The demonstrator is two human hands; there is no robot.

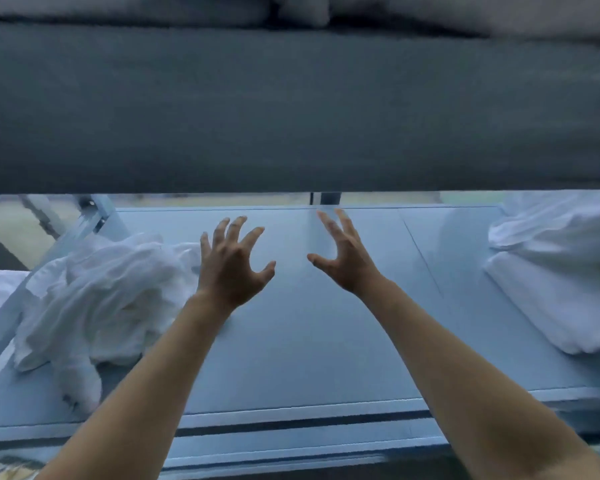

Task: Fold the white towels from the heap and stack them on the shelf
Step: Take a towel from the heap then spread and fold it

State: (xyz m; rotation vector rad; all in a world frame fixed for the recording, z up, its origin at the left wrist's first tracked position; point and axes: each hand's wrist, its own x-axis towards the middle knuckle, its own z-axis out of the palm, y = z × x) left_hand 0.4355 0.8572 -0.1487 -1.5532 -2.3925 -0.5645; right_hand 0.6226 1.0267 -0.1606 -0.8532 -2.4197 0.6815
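The left hand [231, 268] and right hand [343, 261] are hovering, fingers spread and empty, over a flat pale-blue shelf board [309, 341], between a crumpled heap of white cloth towels [108, 292] at left and folded white towels [561, 299] at right; pinching one towel's corners looks wisest next.

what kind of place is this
Likely a linen or laundry storeroom: a pale shelf holds a crumpled heap of white towels at left and folded towels stacked at right.
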